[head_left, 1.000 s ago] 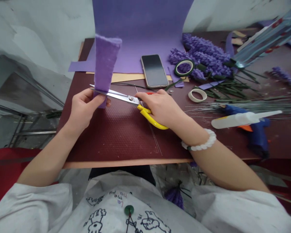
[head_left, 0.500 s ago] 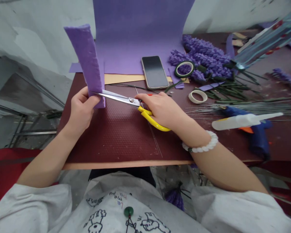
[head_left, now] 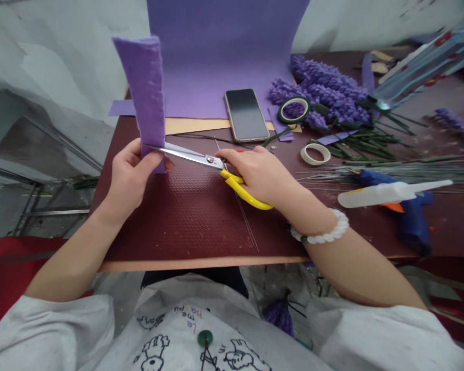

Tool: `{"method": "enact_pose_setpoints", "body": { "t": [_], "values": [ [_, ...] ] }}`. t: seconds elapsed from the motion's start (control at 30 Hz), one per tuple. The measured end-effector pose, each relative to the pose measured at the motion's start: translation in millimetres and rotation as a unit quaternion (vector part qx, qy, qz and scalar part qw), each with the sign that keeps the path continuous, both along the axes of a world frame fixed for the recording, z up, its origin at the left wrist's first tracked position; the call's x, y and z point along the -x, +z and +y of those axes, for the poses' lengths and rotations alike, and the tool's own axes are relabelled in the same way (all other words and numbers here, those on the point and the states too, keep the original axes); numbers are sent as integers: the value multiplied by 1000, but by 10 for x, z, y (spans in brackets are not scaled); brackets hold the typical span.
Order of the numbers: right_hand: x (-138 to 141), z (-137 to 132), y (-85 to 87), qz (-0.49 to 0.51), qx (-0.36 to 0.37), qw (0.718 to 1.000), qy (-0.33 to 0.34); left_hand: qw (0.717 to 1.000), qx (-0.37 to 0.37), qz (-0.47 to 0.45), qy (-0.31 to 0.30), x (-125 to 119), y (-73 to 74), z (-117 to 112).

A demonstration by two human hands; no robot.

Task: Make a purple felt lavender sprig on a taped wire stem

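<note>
My left hand (head_left: 130, 175) pinches the lower end of a purple strip (head_left: 144, 87), perhaps foam or paper, which stands upright above the table. In my right hand (head_left: 261, 175) is a pair of scissors (head_left: 193, 154) with yellow handles, its fingers wrapped round them. The blades point left and lie across the strip's lower part, close to my left thumb. They look nearly closed, and their tips meet the strip by the thumb. Fingertips of the left hand show behind the strip's lower right edge.
Behind stands a large purple sheet (head_left: 228, 56). A phone (head_left: 247, 114), green tape (head_left: 294, 110), a white tape roll (head_left: 315, 153) and purple flower bunches (head_left: 325, 87) lie on the dark red table (head_left: 193, 221). Wires, a white bottle (head_left: 379, 195) and a blue glue gun (head_left: 412, 221) are at right.
The upper end of the strip has swung to the right and now stands straighter. Left fingertips have come into sight behind it. The right hand and scissors have hardly moved.
</note>
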State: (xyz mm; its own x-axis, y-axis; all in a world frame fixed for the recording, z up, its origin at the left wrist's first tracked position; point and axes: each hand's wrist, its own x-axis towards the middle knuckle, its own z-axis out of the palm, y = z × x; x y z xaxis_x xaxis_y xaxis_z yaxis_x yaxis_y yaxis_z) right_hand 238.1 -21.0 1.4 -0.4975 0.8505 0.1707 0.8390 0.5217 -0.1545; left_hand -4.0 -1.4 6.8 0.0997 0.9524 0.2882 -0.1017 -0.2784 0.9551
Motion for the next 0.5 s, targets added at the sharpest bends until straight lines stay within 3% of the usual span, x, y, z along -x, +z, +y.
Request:
{"method": "enact_pose_setpoints", "body": {
  "t": [0.2, 0.5],
  "values": [
    [-11, 3, 4, 16, 12, 1000, -2, 1000, -3, -25, 17, -17, 11, 15],
    [1, -3, -38, 49, 23, 999, 1, 999, -29, 20, 19, 12, -12, 11]
  ]
}}
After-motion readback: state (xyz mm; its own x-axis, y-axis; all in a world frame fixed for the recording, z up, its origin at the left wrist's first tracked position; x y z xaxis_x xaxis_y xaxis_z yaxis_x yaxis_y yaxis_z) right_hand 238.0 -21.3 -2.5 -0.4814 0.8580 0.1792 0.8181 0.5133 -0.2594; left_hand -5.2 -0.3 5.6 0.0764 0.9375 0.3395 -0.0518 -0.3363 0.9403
